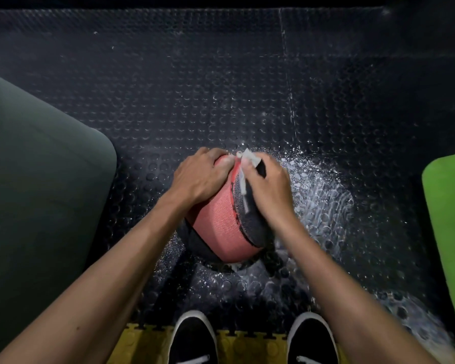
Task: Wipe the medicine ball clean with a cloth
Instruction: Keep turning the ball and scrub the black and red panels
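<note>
The medicine ball point(221, 222) sits on the studded floor point(221, 88). The left hand point(195, 177) grips its far side; the right hand point(268, 185) presses the cloth point(247, 158) on top. Brace firmly and wipe along the seam.

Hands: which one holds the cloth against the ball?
The right hand: its fingers pinch the white cloth on the ball. The left hand grips bare ball.
</note>
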